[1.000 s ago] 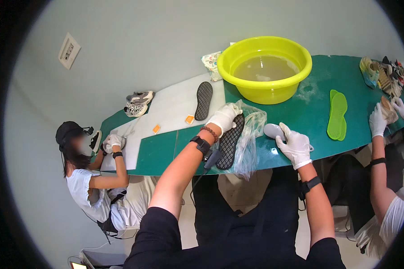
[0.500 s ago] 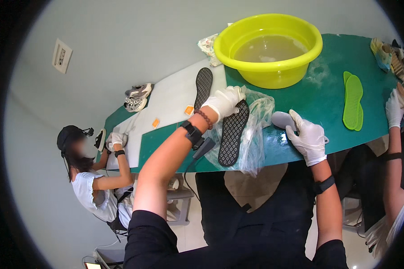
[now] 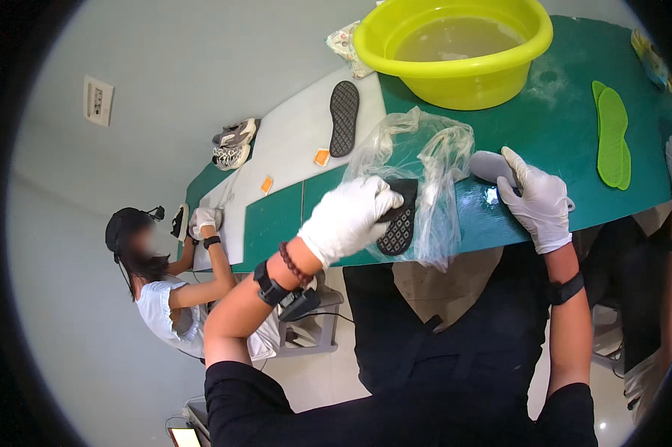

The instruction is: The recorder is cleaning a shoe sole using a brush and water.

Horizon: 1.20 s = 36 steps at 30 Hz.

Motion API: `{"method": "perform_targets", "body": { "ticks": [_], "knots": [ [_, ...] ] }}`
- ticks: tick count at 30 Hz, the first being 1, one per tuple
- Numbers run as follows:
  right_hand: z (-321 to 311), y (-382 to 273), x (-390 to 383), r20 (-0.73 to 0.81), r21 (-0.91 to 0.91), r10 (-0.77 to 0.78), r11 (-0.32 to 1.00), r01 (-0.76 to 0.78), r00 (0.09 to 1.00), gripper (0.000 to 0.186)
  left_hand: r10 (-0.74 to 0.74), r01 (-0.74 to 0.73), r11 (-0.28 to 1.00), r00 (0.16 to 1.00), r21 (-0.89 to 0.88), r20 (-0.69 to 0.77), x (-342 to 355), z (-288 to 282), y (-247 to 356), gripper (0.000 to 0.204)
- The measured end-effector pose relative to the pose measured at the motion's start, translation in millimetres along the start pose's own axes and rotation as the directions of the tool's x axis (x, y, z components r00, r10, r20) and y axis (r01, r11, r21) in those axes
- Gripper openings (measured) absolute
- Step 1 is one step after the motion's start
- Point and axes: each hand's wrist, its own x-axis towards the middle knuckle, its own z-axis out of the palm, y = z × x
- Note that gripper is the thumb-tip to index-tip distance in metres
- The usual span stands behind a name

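Black insole: on the green table (image 3: pixel 574 56) near its front edge, over clear plastic; patterned face (image 3: pixel 397 235) partly visible; upper end plain dark, seemingly bent over.
Left hand (image 3: pixel 348 218): white-gloved; fingers closed on the insole's side, gripping it.
Right hand (image 3: pixel 537 200): white-gloved; fingers curled round a grey oval tool (image 3: pixel 488 166), gripping it; the tool rests on or just above the table.
Recent change: the left hand, at the insole's top end half a second ago, now grips it lower; far less pattern shows; this suggests the insole is being folded or turned, leaving less of its face accessible for the moment; the right hand keeps its hold.
Obstruction: crumpled plastic bag (image 3: pixel 440 216), lying under and beside the insole, between it and the grey tool.
Beyond: yellow basin (image 3: pixel 466 83) of cloudy water; green insoles (image 3: pixel 613 141), overlapped, right; second black insole (image 3: pixel 343 119) and orange packet (image 3: pixel 322 157) on a white sheet (image 3: pixel 291 123).
Outskirts: shoes (image 3: pixel 233 145), left; co-worker (image 3: pixel 161 302), seated beyond.
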Motion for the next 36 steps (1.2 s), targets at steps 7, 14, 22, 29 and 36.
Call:
{"method": "perform_targets", "body": {
  "ticks": [7,14,22,29,36],
  "knots": [
    [6.4,3.3,-1.1,-0.053,0.007,-0.036,0.999,0.037,0.998,0.044,0.018,-0.011,0.998,0.993,-0.059,0.119,-23.2,23.7,8.5,0.037],
    [3.3,0.9,0.5,-0.051,0.037,-0.021,0.999,0.023,0.998,0.044,0.143,-0.081,0.94,0.976,-0.332,0.164,-8.7,21.0,-6.5,0.045],
    [2.5,1.2,-0.9,-0.035,0.018,-0.029,0.999,0.029,0.999,0.043,-0.196,0.196,0.98,0.964,0.016,0.182,24.9,21.9,-11.5,0.075],
    [2.4,4.1,-2.8,-0.054,0.015,-0.042,0.999,0.043,0.998,0.043,-0.076,0.147,0.968,0.946,-0.206,0.315,39.7,20.9,-36.5,0.058],
    [2.9,3.9,-3.2,-0.025,0.012,-0.023,1.0,0.023,0.999,0.044,-0.088,0.335,0.844,0.857,-0.419,0.508,37.8,-1.4,-35.1,0.041]
  ]
}}
